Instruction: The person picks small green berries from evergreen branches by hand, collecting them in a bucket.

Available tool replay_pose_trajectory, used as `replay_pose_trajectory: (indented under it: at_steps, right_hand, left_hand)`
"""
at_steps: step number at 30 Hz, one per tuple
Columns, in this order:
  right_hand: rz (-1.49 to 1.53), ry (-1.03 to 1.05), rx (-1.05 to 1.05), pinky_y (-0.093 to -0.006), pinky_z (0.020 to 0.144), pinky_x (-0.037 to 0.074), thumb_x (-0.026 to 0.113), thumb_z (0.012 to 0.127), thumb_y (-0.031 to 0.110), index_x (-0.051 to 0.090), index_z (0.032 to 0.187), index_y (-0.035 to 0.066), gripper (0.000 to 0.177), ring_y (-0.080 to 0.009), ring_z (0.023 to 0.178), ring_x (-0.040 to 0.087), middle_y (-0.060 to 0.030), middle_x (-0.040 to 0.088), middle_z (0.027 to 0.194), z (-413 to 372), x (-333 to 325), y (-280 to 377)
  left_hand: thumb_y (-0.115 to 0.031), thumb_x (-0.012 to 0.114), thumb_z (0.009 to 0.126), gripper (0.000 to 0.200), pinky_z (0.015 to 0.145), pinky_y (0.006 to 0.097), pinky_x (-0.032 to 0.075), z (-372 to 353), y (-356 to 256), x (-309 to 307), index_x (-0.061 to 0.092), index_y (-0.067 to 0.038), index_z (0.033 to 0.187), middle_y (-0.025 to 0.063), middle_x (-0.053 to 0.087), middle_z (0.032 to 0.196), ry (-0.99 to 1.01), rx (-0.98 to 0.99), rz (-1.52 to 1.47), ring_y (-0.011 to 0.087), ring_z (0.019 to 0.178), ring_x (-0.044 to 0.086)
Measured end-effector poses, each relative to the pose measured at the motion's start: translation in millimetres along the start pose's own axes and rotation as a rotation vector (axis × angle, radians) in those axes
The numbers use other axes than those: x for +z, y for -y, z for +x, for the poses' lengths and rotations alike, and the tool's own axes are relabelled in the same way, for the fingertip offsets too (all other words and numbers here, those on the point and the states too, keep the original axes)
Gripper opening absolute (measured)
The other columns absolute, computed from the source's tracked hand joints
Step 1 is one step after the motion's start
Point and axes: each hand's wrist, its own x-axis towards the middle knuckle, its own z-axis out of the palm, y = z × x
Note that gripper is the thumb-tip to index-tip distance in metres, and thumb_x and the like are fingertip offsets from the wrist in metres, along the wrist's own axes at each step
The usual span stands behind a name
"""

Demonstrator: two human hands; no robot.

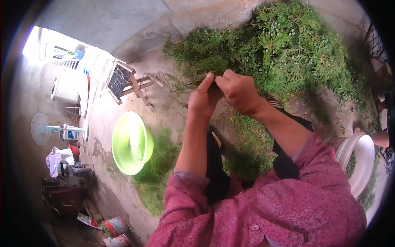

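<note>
My left hand is closed, its thumb pointing up, around the stem end of a thin green sprig that reaches up and to the left. Right beside it, my right hand is curled, with thumb and forefinger pinched near the left thumb. Whatever lies between those fingertips is too small to make out. Beyond both hands spreads a large heap of green branches with small pale berries.
A lime-green basin stands at the left by loose greenery. Behind it are a folding stool and a fan. A white bucket is at the right, near another person's arm.
</note>
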Motion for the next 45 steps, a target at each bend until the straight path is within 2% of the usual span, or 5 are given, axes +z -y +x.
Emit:
replay_pose_trajectory:
  at_steps: [8,10,13,35,45]
  right_hand:
    - [0.584,-0.099,-0.07,-0.032,0.045,0.042,0.062,0.075,0.016,0.056,0.085,0.002,0.018,-0.0234,0.055,0.056,-0.0083,0.052,0.061,-1,1,3]
    - [1.054,0.072,0.609,-0.0254,0.04,0.036,0.063,0.078,0.017,0.058,0.085,0.002,0.018,-0.0124,0.049,0.05,-0.0007,0.05,0.057,9,-18,-8]
    - [1.462,0.108,0.903,-0.0203,0.037,0.03,0.064,0.078,0.014,0.058,0.084,0.004,0.012,-0.0041,0.046,0.042,0.0047,0.048,0.059,14,-34,-29]
    - [1.187,0.323,0.629,-0.0202,0.047,0.038,0.069,0.071,0.018,0.058,0.089,0.0,0.027,-0.0052,0.053,0.047,-0.0013,0.058,0.068,8,1,-11]
    - [1.495,0.512,1.105,-0.0206,0.04,0.031,0.06,0.078,0.025,0.058,0.081,0.011,0.014,-0.0075,0.052,0.047,0.0034,0.051,0.064,11,-4,-7]
  left_hand:
    - [-0.01,0.05,0.084,0.031,0.096,0.0407,0.034,4,-31,-39,0.048,-0.001,0.114,0.0143,0.052,0.115,-0.038,0.194,-0.156,0.028,0.106,0.049]
    - [-0.01,0.049,0.085,0.03,0.095,0.0424,0.035,6,-32,-47,0.048,-0.002,0.114,0.0146,0.053,0.114,-0.101,0.237,-0.165,0.0285,0.105,0.049]
    - [-0.008,0.048,0.085,0.028,0.091,0.04,0.04,2,-36,-46,0.048,-0.001,0.112,0.0121,0.055,0.109,-0.094,0.205,-0.135,0.0248,0.101,0.052]
    - [-0.012,0.047,0.085,0.031,0.092,0.0435,0.038,-2,-30,-26,0.048,-0.001,0.114,0.0143,0.053,0.114,-0.134,0.143,-0.176,0.029,0.104,0.05]
    - [-0.005,0.052,0.083,0.03,0.09,0.0423,0.04,-3,-31,-28,0.048,-0.001,0.112,0.0123,0.055,0.109,-0.094,0.189,-0.145,0.0265,0.101,0.051]
